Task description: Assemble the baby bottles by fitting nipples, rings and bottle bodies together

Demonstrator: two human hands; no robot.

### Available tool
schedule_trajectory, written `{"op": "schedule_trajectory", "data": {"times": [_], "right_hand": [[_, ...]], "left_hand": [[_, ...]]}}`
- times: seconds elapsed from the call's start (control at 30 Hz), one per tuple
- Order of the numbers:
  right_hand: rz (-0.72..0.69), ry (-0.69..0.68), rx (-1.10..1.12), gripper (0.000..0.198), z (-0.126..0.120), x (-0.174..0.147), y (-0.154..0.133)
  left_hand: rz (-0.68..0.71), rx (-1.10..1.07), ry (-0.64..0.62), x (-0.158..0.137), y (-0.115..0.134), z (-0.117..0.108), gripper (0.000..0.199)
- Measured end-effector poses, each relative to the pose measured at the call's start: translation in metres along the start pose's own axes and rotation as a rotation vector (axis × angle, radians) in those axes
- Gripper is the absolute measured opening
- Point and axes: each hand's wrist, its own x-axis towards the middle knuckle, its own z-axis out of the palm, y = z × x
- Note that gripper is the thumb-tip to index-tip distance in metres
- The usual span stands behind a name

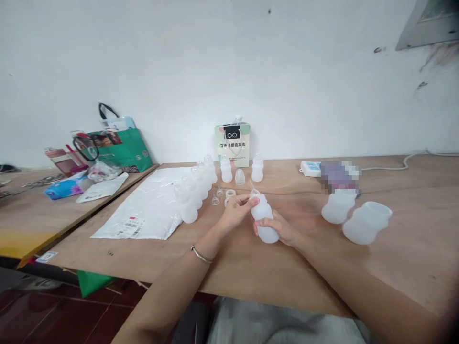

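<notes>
My right hand (281,227) is wrapped round a frosted white baby bottle (264,213), tilted toward the upper left above the table. At its mouth, my left hand (236,210) pinches a clear bottle nipple (255,192) between thumb and fingers. Whether the nipple is seated cannot be made out. Just beyond my left hand lie loose clear nipples (215,199) and white collar rings (230,193). A clear cap (240,177) stands behind them. Two uncapped bottles (338,206) are on the right, one leaning.
Several capped bottles (193,188) stand in a row beside a white plastic mailer (143,205). Two more flank the cap, before a paper bag (232,143). A power strip (310,168) with a cable lies at the back right. A green bag (134,150) rests on the left table.
</notes>
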Motion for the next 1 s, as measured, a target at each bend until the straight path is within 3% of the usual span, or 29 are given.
{"op": "schedule_trajectory", "data": {"times": [0.13,0.23,0.3,0.37,0.5,0.63,0.8,1.0], "right_hand": [[-0.016,0.044,-0.024,0.024,0.004,0.004,0.002],[-0.074,0.270,-0.174,0.031,0.005,0.012,0.006],[-0.146,0.391,-0.234,0.039,0.003,0.017,0.011],[-0.198,0.419,-0.261,0.049,-0.001,0.021,0.018],[-0.160,0.444,-0.379,0.052,-0.007,0.023,0.027],[-0.185,0.440,-0.426,0.055,-0.010,0.025,0.028],[-0.164,0.476,-0.452,0.059,-0.015,0.028,0.028],[-0.179,0.512,-0.461,0.056,-0.018,0.029,0.026]], "left_hand": [[-0.020,-0.004,0.000,0.002,-0.003,0.002,0.041],[0.016,-0.064,0.039,0.007,-0.006,-0.002,0.048],[0.038,-0.083,0.160,0.011,-0.009,-0.009,0.050],[0.029,-0.055,0.332,0.015,-0.014,-0.019,0.048],[0.026,0.120,0.563,0.020,-0.030,-0.040,0.037],[0.015,0.448,0.478,0.023,-0.045,-0.050,0.026],[0.005,0.913,0.437,0.022,-0.051,-0.055,0.033],[-0.044,1.050,0.417,0.027,-0.055,-0.058,0.040]]}}
